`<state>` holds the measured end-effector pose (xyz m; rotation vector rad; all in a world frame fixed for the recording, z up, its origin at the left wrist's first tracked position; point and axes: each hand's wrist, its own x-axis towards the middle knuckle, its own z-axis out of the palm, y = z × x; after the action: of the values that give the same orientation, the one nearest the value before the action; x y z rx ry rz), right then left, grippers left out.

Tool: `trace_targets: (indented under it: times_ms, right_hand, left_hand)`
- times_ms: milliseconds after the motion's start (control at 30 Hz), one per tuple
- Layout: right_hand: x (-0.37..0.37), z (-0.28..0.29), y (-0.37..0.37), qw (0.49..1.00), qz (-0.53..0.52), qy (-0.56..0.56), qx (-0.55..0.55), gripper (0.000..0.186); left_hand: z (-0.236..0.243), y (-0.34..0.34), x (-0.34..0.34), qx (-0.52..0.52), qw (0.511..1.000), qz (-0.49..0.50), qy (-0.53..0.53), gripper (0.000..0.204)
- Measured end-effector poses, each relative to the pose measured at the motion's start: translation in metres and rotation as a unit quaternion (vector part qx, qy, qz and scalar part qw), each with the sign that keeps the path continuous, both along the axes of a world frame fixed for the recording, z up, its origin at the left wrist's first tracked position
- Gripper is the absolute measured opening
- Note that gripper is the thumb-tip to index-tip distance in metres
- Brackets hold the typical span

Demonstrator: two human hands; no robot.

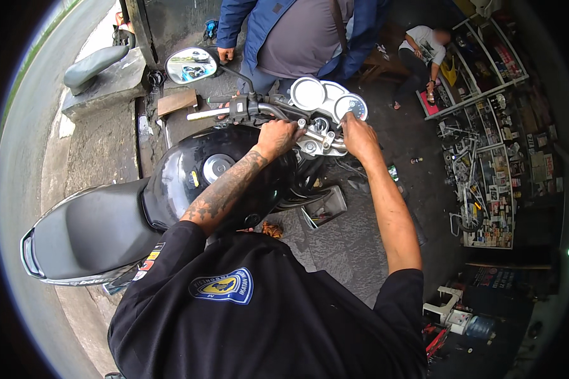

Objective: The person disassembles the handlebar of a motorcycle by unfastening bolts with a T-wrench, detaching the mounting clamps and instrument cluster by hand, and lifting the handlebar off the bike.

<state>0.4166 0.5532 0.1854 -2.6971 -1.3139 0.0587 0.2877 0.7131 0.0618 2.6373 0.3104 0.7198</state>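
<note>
Motorcycle with its handlebar assembly under the hands of a person in a black shirt. The left hand [277,138] is partly closed, its fingers curled at the handlebar clamp [323,140], which sits just behind the twin-dial instrument cluster [326,96]. The right hand [360,138] is bunched nearly closed at the clamp's right end, beside the right-hand dial; whether either hand grips a small part cannot be told. The black fuel tank [182,161], its round filler cap [218,167] seated, lies below the left forearm. On the floor beyond the tank, an open rectangular bin [339,199] holds slender objects too small to identify. At right, display shelves [480,96] carry many small packaged goods; lower down lies a translucent blue water jug [480,326], its contents indistinct.
</note>
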Motion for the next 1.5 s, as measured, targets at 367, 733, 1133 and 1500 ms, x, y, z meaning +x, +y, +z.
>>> trace_targets:
  times_ms: [367, 733, 1133, 1500]
  right_hand:
    - [0.007, 0.001, 0.003, 0.992, -0.055, 0.057, 0.094, 0.022]
    - [-0.004, -0.003, 0.009, 0.957, -0.08, 0.172, 0.22, 0.02]
    - [-0.006, -0.014, 0.007, 0.966, -0.024, 0.085, 0.242, 0.017]
    - [-0.012, 0.002, 0.009, 0.985, 0.155, -0.009, 0.072, 0.014]
  left_hand:
    - [0.0, 0.0, 0.002, 0.002, 1.0, 0.02, -0.018, 0.044]
    - [0.023, -0.011, 0.001, -0.111, 0.989, 0.043, -0.089, 0.018]
    - [0.029, -0.038, 0.036, -0.207, 0.957, -0.126, -0.162, 0.016]
    - [0.017, -0.023, 0.04, -0.149, 0.957, -0.191, -0.156, 0.012]
